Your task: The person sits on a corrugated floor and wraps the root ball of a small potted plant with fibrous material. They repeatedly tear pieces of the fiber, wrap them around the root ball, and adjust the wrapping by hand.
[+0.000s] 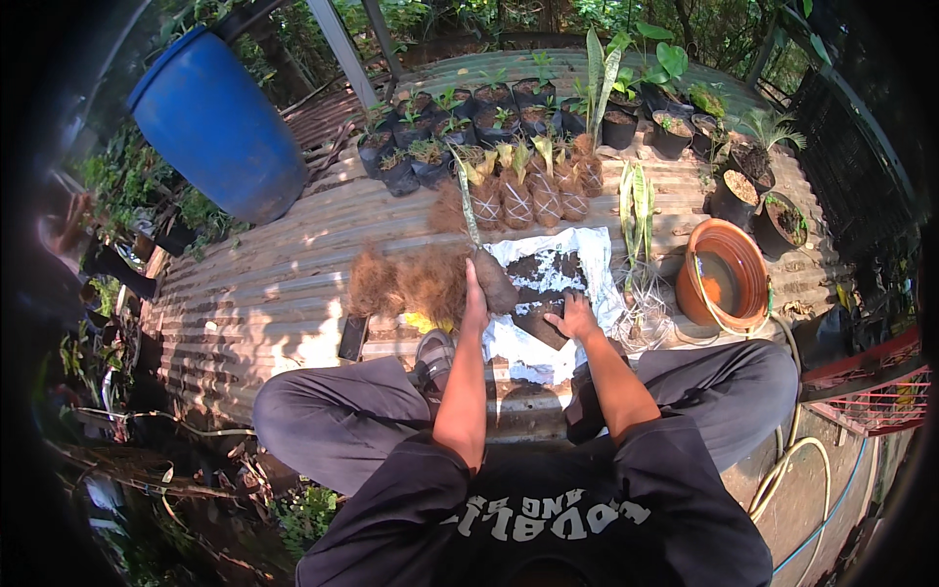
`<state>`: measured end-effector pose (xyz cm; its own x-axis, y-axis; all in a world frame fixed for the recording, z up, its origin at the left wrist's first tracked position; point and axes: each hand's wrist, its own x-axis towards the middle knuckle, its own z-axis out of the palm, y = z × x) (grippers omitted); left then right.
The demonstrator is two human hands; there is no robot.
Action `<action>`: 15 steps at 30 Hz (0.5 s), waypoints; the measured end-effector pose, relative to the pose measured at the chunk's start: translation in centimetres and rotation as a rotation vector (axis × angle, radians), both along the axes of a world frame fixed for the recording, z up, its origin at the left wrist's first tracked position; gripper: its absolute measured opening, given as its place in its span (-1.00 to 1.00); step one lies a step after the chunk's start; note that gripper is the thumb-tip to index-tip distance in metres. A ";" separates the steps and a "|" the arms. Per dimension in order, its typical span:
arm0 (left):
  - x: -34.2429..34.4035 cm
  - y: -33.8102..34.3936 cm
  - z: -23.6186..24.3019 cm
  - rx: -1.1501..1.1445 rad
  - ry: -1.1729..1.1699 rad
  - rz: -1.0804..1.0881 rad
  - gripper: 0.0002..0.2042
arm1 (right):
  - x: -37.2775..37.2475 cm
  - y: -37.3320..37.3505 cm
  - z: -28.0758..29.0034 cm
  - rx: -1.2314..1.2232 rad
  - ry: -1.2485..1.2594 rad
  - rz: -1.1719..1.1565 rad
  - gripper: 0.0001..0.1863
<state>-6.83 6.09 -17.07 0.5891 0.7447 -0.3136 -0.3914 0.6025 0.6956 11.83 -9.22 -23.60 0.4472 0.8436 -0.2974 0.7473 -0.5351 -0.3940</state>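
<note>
My left hand is wrapped against the side of a brown soil ball, from which a single tall, mottled snake plant leaf rises. The ball is tipped over the left edge of a white plastic sack spread flat before me. Dark soil lies on that sack. With fingers spread, my right hand rests at the soil's right side and appears to hold nothing. Loose brown coconut fibre is heaped just left of my left hand.
Fibre-wrapped, string-tied plants stand beyond the sack, backed by black-bagged seedlings. Bare-rooted snake plants lie to its right, near an orange-brown pot with a hose beside it. Corrugated metal sheeting lies underneath. A blue barrel leans far left.
</note>
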 end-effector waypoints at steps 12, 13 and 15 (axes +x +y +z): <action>1.0 -0.3 1.9 -0.090 -0.255 -0.115 -0.04 | -5.3 -0.5 1.9 -0.453 -0.473 0.146 0.08; 1.0 -0.3 2.2 -0.085 -0.245 -0.108 -0.04 | -5.5 -0.5 1.3 -0.430 -0.489 0.133 0.04; 1.2 -0.3 2.7 -0.084 -0.230 -0.101 -0.04 | -4.9 -1.2 -0.1 -0.297 -0.490 0.103 -0.29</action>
